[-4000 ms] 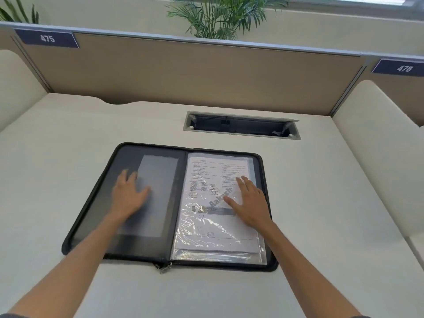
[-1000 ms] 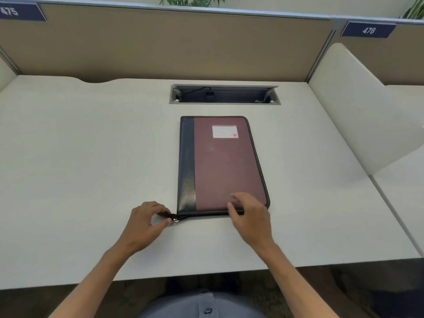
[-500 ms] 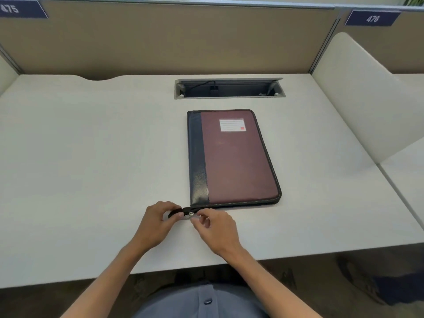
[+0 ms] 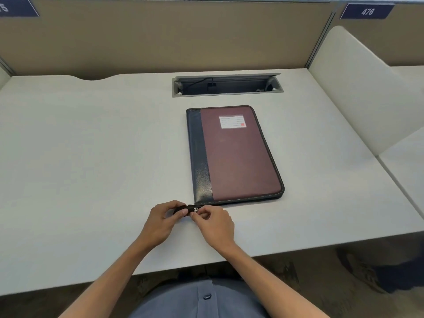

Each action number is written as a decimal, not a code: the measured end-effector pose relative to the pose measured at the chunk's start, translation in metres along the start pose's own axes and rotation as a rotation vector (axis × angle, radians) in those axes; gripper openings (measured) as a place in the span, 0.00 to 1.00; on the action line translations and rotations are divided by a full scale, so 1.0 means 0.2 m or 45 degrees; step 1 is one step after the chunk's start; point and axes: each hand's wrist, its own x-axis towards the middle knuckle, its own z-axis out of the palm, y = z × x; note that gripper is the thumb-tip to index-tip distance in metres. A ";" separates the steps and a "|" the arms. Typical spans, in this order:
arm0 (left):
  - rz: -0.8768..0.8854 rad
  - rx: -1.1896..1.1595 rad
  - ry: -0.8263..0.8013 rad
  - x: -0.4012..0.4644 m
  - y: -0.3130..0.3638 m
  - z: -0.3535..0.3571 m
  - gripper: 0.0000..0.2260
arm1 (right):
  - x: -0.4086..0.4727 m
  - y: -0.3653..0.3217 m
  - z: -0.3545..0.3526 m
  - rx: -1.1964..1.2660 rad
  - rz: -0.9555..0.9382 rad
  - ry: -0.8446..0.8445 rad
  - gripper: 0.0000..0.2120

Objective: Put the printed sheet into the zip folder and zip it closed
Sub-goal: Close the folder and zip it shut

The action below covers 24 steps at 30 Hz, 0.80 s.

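Note:
The zip folder (image 4: 238, 157) lies folded shut on the white desk (image 4: 91, 168), maroon cover up with a dark spine strip on the left and a white label near the top. The printed sheet is hidden inside. At the folder's near left corner a black zipper tail (image 4: 183, 208) sticks out. My left hand (image 4: 164, 220) pinches that tail. My right hand (image 4: 212, 222) pinches the small metal zipper pull (image 4: 195, 210) right beside it. The two hands almost touch.
A grey cable tray opening (image 4: 227, 84) is set into the desk behind the folder. A tan partition wall (image 4: 160, 35) stands at the back, and a white curved divider (image 4: 358, 88) on the right. The desk's front edge runs just under my forearms.
Four seconds ago the folder lay open with the sheet under my right hand. It has been folded shut. My right hand slid from the folder's near edge to the zipper pull at the corner.

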 end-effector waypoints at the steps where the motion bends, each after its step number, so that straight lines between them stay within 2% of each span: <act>1: 0.000 0.010 0.004 0.00 0.00 0.00 0.04 | 0.00 0.00 0.00 -0.018 -0.010 -0.004 0.12; 5: -0.005 0.099 0.096 0.00 -0.01 0.01 0.04 | -0.01 0.02 -0.03 -0.218 -0.193 0.011 0.13; 10: -0.059 0.172 0.283 0.00 -0.02 0.06 0.03 | -0.01 0.09 -0.11 -0.512 -0.469 0.218 0.14; 24: -0.168 0.147 0.477 0.02 0.00 0.13 0.03 | 0.05 0.34 -0.43 -0.434 -0.260 0.319 0.13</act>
